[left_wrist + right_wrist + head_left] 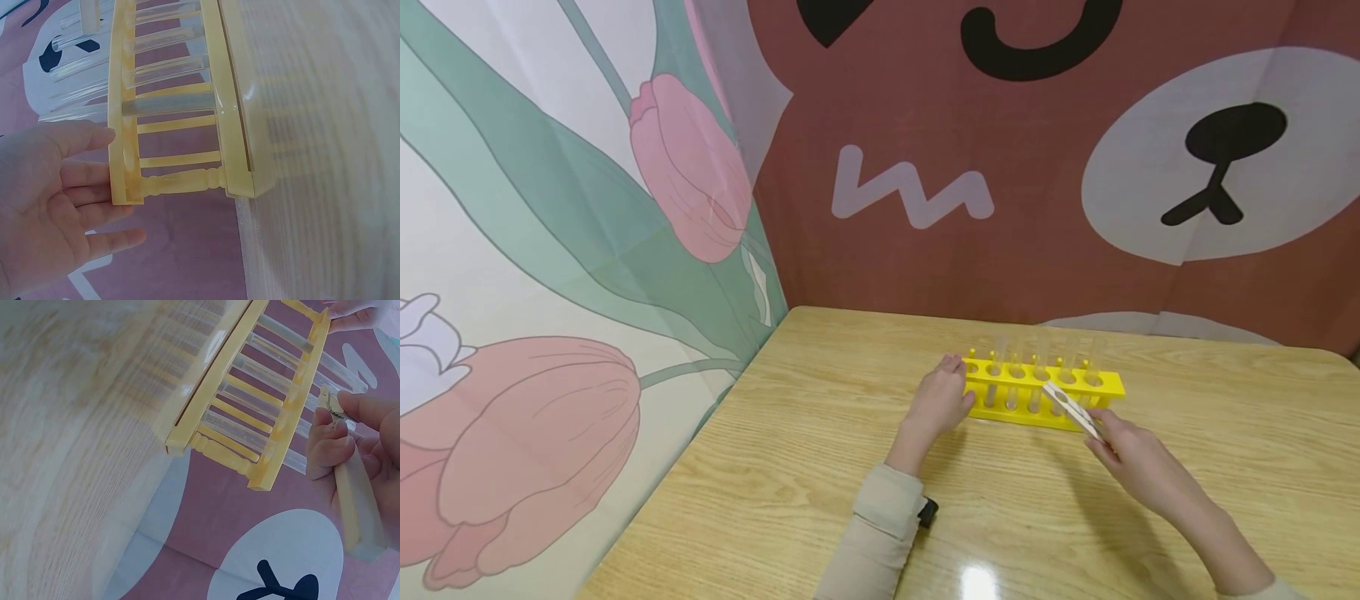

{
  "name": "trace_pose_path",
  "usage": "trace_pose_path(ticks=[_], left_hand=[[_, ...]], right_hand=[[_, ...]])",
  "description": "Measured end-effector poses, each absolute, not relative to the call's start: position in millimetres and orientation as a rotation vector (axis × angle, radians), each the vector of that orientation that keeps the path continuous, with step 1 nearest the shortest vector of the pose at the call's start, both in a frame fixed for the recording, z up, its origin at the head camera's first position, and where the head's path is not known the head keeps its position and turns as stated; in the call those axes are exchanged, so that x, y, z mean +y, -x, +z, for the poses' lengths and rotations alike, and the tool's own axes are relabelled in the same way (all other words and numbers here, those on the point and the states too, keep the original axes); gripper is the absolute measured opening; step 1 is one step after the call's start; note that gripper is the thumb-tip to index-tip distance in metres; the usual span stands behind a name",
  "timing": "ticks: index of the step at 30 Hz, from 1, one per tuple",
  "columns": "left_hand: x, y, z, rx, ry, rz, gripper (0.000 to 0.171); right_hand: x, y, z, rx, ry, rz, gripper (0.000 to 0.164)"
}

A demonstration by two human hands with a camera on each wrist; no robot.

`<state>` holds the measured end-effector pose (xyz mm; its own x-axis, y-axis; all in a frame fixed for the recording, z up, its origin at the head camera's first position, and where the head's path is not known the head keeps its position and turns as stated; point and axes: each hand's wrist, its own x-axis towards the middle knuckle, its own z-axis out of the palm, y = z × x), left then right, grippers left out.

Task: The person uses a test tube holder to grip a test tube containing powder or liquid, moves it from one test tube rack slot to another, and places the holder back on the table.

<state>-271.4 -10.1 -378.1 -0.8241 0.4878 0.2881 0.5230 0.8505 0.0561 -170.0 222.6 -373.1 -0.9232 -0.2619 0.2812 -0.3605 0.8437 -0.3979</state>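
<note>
A yellow test tube rack (1108, 383) stands on the table with several clear glass test tubes (1041, 354) upright in its holes. The tube nearest my left hand, a test tube (169, 104), looks greyish and cloudy in its lower part. My left hand (936, 400) grips the rack's left end, thumb and fingers around the top plate's edge. In my right hand (1138, 462) is a wooden test tube holder (1071, 410) with a metal spring, pinched between thumb and fingers. Its jaws point toward the rack's front, near the tubes; whether they touch one cannot be told.
The wooden table (820, 433) meets a brown bear-print cloth (1037, 275) behind and a tulip-print cloth (550, 275) at the left. A small dark object (928, 512) shows at the left wrist.
</note>
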Motion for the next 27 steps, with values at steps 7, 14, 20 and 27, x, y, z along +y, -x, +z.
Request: trace_pose_path(ticks=[7,14,20,27], left_hand=[[-10.2,270.6,-377.3,-2.78,0.758,-0.209,0.042],[-10.2,270.1,-377.3,-2.78,0.759,-0.209,0.042],[-10.0,270.2,-377.8,-2.78,0.762,-0.204,0.043],[-9.5,271.6,-377.8,-2.772,0.762,-0.206,0.042]], right_hand=[[221.9,170.1,-373.0,-2.781,-0.498,0.667,0.036],[221.3,172.1,-371.7,-2.786,-0.504,0.67,0.035],[220.9,173.1,-371.2,-2.791,-0.506,0.668,0.034],[220.9,173.7,-371.0,-2.786,-0.516,0.656,0.035]])
